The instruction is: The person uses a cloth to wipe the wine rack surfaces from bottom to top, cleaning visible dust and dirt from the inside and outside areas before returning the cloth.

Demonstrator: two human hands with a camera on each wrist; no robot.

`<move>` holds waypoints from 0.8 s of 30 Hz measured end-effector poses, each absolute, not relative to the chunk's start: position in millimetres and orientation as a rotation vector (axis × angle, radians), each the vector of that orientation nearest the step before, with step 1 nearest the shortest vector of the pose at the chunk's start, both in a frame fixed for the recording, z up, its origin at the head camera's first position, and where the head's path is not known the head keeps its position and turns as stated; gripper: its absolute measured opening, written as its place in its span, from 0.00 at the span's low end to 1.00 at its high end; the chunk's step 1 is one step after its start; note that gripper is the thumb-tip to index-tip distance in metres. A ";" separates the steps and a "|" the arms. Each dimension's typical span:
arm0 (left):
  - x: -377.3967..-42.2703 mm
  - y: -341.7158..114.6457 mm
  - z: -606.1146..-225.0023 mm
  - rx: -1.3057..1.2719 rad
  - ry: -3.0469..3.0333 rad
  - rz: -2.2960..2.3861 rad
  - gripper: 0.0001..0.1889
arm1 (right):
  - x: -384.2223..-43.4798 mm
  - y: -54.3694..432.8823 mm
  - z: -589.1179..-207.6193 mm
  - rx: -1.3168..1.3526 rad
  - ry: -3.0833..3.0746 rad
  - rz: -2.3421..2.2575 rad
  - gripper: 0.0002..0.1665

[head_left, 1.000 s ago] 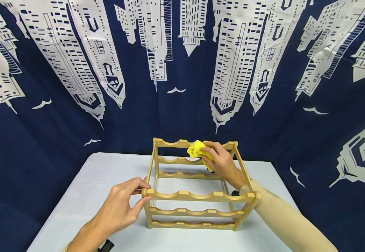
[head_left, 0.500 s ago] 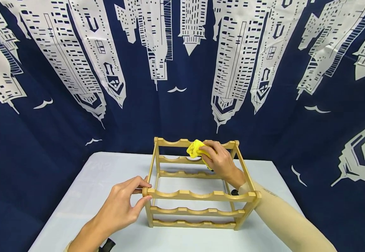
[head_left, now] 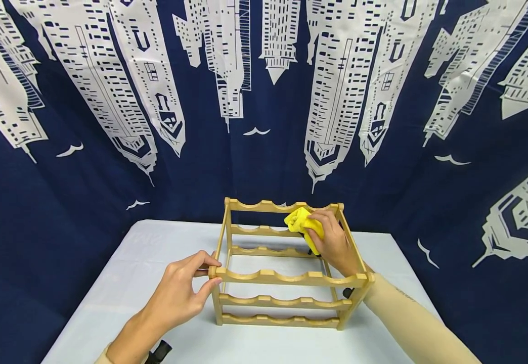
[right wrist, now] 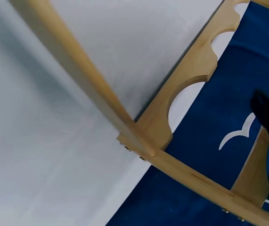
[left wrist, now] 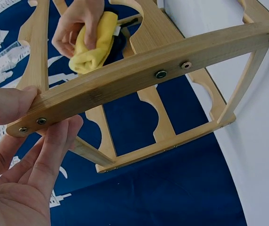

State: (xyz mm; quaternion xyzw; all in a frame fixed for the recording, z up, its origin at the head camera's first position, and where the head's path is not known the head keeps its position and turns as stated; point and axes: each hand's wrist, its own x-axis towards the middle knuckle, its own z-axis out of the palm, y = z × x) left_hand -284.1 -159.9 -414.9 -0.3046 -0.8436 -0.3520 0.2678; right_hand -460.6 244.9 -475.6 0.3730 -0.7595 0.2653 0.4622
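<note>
A wooden rack with scalloped rails (head_left: 289,277), like a wine rack, stands upright on the table. My left hand (head_left: 175,292) pinches its near left top corner between thumb and fingers; the left wrist view shows the thumb on one side of the wooden bar (left wrist: 101,89) and fingers on the other. Reaching inside the frame, my right hand (head_left: 334,242) grips a bunched yellow cloth (head_left: 301,221) at the far top rail, right of its middle. The cloth covers part of that rail. In the right wrist view the rack's rails (right wrist: 191,68) show, but the hand does not.
A white-covered table (head_left: 123,288) bears the rack. Behind and around it hangs a dark blue curtain (head_left: 264,167) with white building prints. Side bars of the rack surround my right forearm. A black object (head_left: 159,352) sits at my left wrist.
My right hand has moved the yellow cloth a little to the right along the far rail. The left hand keeps its hold on the corner.
</note>
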 end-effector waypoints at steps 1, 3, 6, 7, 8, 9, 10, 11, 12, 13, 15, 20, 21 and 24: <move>-283.6 -159.4 -415.6 -0.816 -2.278 -0.952 0.21 | -458.7 246.2 -477.2 0.944 -1.876 0.672 0.35; -282.9 -158.8 -416.5 -0.807 -2.279 -0.957 0.21 | -454.5 248.8 -479.7 0.994 -1.896 0.702 0.41; -282.2 -158.6 -416.9 -0.793 -2.281 -0.969 0.21 | -449.1 252.5 -481.9 1.072 -1.927 0.743 0.43; -282.0 -158.6 -417.1 -0.787 -2.282 -0.977 0.21 | -447.6 253.8 -482.5 1.097 -1.936 0.762 0.42; -281.7 -158.5 -417.2 -0.780 -2.284 -0.984 0.21 | -446.7 255.2 -483.4 1.122 -1.940 0.777 0.41; -281.3 -158.5 -417.5 -0.773 -2.285 -0.990 0.21 | -445.2 256.5 -483.9 1.144 -1.945 0.796 0.39; -280.8 -158.3 -417.5 -0.767 -2.285 -0.997 0.21 | -443.6 257.7 -484.7 1.165 -1.944 0.818 0.37; -280.3 -158.0 -417.7 -0.762 -2.283 -1.002 0.21 | -441.7 259.0 -485.3 1.179 -1.947 0.844 0.36; -279.7 -157.6 -417.8 -0.758 -2.281 -1.006 0.21 | -440.3 260.6 -486.2 1.189 -1.948 0.865 0.34; -279.2 -157.2 -417.9 -0.753 -2.277 -1.009 0.21 | -438.2 261.8 -486.3 1.197 -1.952 0.895 0.33; -278.1 -155.9 -418.2 -0.748 -2.266 -1.007 0.21 | -433.1 264.5 -486.0 1.198 -1.958 0.952 0.30; -275.7 -152.7 -418.8 -0.732 -2.248 -0.999 0.21 | -415.5 276.2 -484.1 1.086 -2.028 1.005 0.25; -275.1 -152.2 -418.8 -0.726 -2.248 -0.997 0.21 | -410.7 279.7 -483.8 1.030 -2.063 0.986 0.24; -273.1 -151.6 -418.9 -0.703 -2.251 -0.985 0.21 | -395.5 291.1 -483.7 0.838 -2.208 0.919 0.22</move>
